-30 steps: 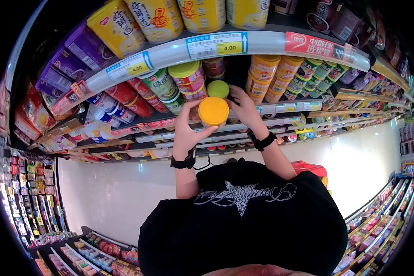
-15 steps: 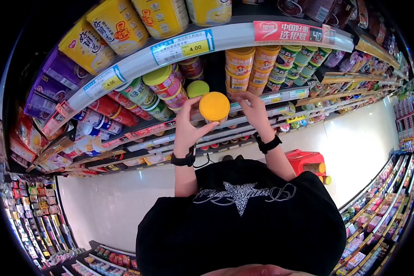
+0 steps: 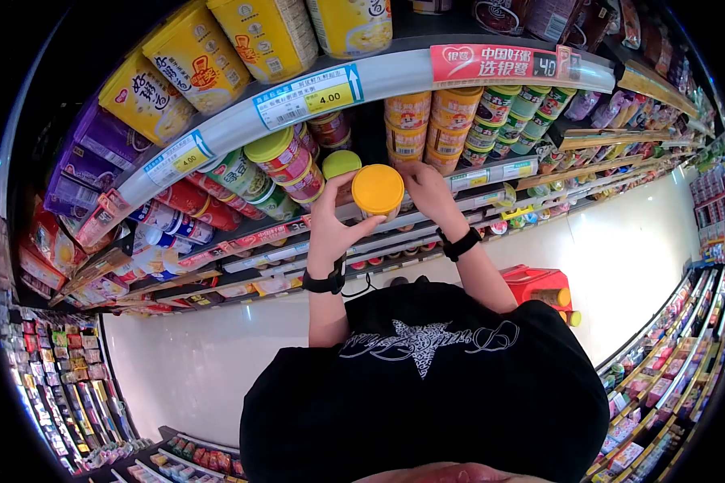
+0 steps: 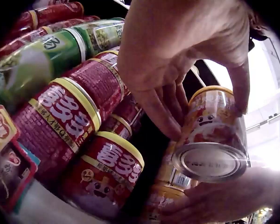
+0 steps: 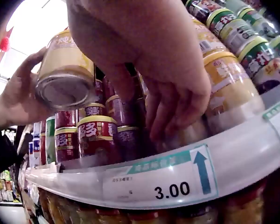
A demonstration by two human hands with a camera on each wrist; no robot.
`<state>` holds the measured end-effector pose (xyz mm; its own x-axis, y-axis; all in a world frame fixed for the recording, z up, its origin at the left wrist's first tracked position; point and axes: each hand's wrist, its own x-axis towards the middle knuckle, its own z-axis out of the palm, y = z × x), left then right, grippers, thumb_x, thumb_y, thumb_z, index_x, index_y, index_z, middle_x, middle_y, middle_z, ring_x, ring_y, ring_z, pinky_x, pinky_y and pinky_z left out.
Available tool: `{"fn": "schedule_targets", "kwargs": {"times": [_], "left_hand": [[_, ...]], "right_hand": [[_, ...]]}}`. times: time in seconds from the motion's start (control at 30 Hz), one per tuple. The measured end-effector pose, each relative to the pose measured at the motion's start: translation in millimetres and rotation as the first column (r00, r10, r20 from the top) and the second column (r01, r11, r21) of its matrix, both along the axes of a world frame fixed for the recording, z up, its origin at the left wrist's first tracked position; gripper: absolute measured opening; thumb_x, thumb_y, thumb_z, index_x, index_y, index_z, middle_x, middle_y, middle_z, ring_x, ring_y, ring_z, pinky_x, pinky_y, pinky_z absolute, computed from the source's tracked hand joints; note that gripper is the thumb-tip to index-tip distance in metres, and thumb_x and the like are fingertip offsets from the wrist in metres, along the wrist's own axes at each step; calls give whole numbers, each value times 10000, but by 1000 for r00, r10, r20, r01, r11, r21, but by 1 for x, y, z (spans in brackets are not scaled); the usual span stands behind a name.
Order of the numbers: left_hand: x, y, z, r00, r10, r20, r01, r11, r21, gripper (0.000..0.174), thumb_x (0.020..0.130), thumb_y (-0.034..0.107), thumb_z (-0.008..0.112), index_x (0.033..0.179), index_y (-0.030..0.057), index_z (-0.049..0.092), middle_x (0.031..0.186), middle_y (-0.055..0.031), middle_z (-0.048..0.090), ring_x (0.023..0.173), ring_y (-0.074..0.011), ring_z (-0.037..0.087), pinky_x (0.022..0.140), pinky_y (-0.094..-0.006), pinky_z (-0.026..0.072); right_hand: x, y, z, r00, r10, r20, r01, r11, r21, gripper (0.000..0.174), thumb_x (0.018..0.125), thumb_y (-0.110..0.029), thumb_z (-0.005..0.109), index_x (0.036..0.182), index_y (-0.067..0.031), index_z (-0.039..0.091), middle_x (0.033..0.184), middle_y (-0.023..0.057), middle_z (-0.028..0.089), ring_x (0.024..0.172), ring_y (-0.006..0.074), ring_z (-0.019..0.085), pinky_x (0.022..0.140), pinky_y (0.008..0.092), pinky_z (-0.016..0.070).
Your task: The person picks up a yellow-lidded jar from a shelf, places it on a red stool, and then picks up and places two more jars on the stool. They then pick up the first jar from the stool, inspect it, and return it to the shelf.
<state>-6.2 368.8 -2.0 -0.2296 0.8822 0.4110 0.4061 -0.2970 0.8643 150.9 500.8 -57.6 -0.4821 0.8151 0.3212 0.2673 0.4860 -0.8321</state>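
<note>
My left hand [image 3: 328,225] grips a small can with a yellow lid [image 3: 377,190], thumb on one side and fingers on the other. From below, in the left wrist view, the can's metal base [image 4: 210,162] shows, with a cartoon face on its label. My right hand [image 3: 432,193] reaches to the shelf edge beside a stack of orange cans [image 3: 406,125]. Its fingers [image 5: 170,109] point down behind the price strip, loosely bent, overlapping a blurred yellowish can [image 5: 191,135]. A green-lidded can [image 3: 341,164] stands behind the held can.
Red cans with yellow lids [image 5: 98,140] stand left of the right hand. The price rail [image 5: 177,182] runs along the shelf front. Yellow tubs [image 3: 266,36] line the shelf above. A red basket [image 3: 532,286] with yellow-lidded cans in it sits on the floor at the right.
The head view has turned, so the shelf sits farther left. My right hand has gone from beside the green-lidded can to the foot of the orange stacks. The left hand keeps its can.
</note>
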Motion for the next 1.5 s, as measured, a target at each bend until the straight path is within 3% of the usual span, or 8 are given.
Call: {"fn": "schedule_targets", "kwargs": {"times": [0.13, 0.23, 0.33, 0.43, 0.53, 0.73, 1.03, 1.5], "left_hand": [[-2, -2, -1, 1000, 15, 16, -15, 1000, 15, 717, 622, 160, 855, 1226, -5, 506, 1181, -145, 616, 1086, -229, 611, 960, -349, 463], [-5, -6, -2, 999, 30, -15, -30, 1000, -6, 719, 625, 168, 855, 1230, 0, 505, 1176, -140, 619, 1079, -227, 614, 951, -353, 468], [-6, -9, 1, 999, 34, -2, -34, 999, -14, 718, 625, 177, 855, 1228, 4, 506, 1167, -134, 624, 1071, -226, 618, 943, -354, 472], [-8, -11, -1, 999, 22, 26, -22, 1000, -3, 709, 640, 131, 850, 1241, -3, 498, 1165, -110, 598, 1069, -192, 593, 935, -321, 458], [-9, -13, 1, 999, 38, 27, -38, 999, -21, 712, 643, 116, 846, 1249, -2, 492, 1165, -106, 597, 1072, -187, 592, 934, -315, 460], [-9, -11, -2, 997, 35, 75, -33, 999, -24, 701, 632, 177, 852, 1222, 18, 510, 1153, -129, 630, 1071, -224, 619, 942, -348, 467], [-10, -11, -3, 998, 19, 66, -17, 999, -36, 703, 633, 176, 849, 1224, 12, 506, 1172, -134, 623, 1087, -229, 612, 958, -351, 458], [-10, -10, -1, 998, -4, 68, 5, 1000, -22, 684, 653, 147, 834, 1233, 4, 500, 1187, -141, 615, 1094, -237, 610, 959, -353, 463]], "right_hand": [[-17, 14, -7, 993, -53, 107, 30, 978, 207, 273, 842, -124, 604, 1061, 38, 589, 894, 242, 651, 921, 414, 595, 811, 475, 462], [-29, 25, -16, 997, -23, 77, 2, 964, 267, 369, 853, -145, 602, 1151, 59, 526, 952, 271, 634, 959, 429, 578, 852, 478, 450], [-36, 24, -9, 982, 61, 176, -75, 994, 74, 486, 870, -163, 591, 1261, 84, 443, 1086, 316, 588, 1070, 451, 533, 918, 454, 432], [-44, 34, -18, 988, 137, 75, -141, 989, 49, 592, 885, -188, 578, 1355, 88, 349, 1268, 341, 481, 1215, 443, 447, 1006, 413, 381], [-50, 43, -27, 980, 188, 71, -184, 982, -50, 653, 893, -180, 572, 1410, 82, 271, 1384, 311, 407, 1317, 369, 396, 1073, 339, 317], [-59, 50, -35, 987, 162, 20, -161, 986, -42, 681, 883, -196, 574, 1421, 75, 256, 1414, 306, 369, 1341, 362, 359, 1081, 337, 306], [-57, 51, -34, 996, -89, 22, 90, 995, -32, 723, 872, -208, 578, 1450, 28, 214, 1442, 292, 329, 1361, 385, 311, 1088, 352, 300], [-51, 61, -30, 973, -225, 55, 229, 969, -90, 646, 887, -180, 541, 1432, 24, 261, 1424, 297, 348, 1350, 400, 322, 1102, 377, 286]]}}
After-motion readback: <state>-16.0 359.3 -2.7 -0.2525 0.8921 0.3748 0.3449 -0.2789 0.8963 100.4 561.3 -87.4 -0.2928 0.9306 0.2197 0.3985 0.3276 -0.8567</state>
